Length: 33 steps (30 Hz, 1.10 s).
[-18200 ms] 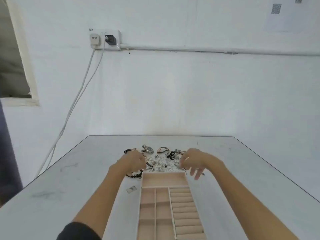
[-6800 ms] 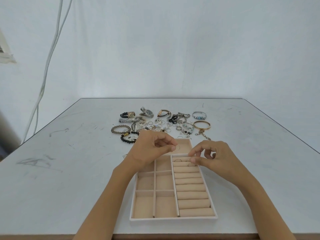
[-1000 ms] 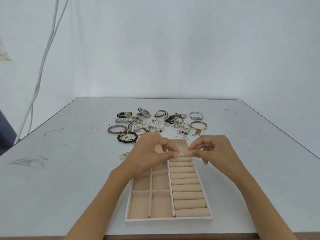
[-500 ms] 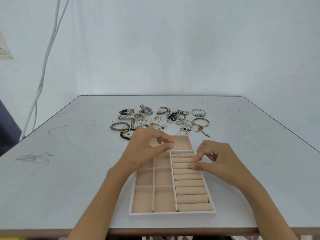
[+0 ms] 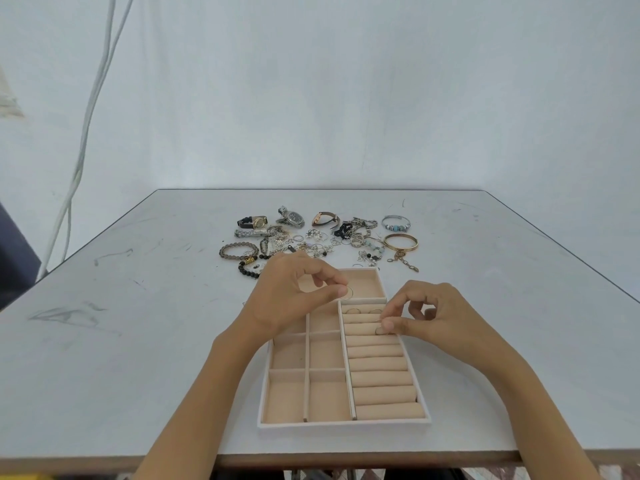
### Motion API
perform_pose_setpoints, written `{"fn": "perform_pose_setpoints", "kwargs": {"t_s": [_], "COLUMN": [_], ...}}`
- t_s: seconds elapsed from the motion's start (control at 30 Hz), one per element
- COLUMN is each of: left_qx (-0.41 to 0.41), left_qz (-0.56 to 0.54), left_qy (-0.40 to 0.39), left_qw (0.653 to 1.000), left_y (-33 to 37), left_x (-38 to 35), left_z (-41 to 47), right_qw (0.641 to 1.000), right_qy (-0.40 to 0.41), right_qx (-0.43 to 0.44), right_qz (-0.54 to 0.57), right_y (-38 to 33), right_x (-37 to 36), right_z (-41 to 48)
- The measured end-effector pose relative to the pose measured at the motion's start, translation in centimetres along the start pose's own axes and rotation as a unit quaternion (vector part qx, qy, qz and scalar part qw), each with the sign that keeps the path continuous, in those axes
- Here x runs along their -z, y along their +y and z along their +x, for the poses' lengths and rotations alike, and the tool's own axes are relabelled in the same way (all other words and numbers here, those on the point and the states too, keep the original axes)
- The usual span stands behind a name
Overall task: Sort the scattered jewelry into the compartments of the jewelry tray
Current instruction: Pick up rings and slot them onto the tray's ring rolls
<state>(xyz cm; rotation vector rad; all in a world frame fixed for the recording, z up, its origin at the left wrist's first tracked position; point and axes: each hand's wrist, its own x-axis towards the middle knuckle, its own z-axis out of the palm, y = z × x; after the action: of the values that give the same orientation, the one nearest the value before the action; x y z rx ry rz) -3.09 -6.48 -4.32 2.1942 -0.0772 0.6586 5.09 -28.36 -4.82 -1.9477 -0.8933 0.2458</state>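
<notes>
A beige jewelry tray (image 5: 343,424) lies near the table's front edge, with square compartments on the left and padded ring rolls (image 5: 381,375) on the right. My left hand (image 5: 294,296) pinches a thin ring (image 5: 347,293) above the tray's far compartment. My right hand (image 5: 426,320) pinches a second small ring (image 5: 380,330) against the upper ring rolls. Two rings (image 5: 363,311) sit in the topmost roll slot. The scattered jewelry (image 5: 322,240) lies beyond the tray: watches, bracelets, chains, small rings.
The grey table (image 5: 138,323) ends at a front edge just below the tray. A gold bangle (image 5: 400,242) and a beaded bracelet (image 5: 238,251) flank the pile. White cables (image 5: 83,150) hang down the wall at the left.
My right hand has lowered its ring onto the upper ring rolls. My left hand stays over the tray's far compartment with its ring.
</notes>
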Motion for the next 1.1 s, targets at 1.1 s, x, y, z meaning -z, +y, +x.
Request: {"fn": "perform_pose_setpoints", "kwargs": {"t_s": [1.1], "left_qx": [-0.037], "left_qz": [0.023], "left_qy": [-0.128], "left_qw": [0.991], "left_y": [-0.1], "left_x": [-1.0], "left_z": [-0.4], "right_qw": [0.904], "right_qy": [-0.033], "right_qx": [-0.118], "right_qz": [-0.409], "right_y": [3.2], "right_x": [-2.1], "right_z": [-4.1]}}
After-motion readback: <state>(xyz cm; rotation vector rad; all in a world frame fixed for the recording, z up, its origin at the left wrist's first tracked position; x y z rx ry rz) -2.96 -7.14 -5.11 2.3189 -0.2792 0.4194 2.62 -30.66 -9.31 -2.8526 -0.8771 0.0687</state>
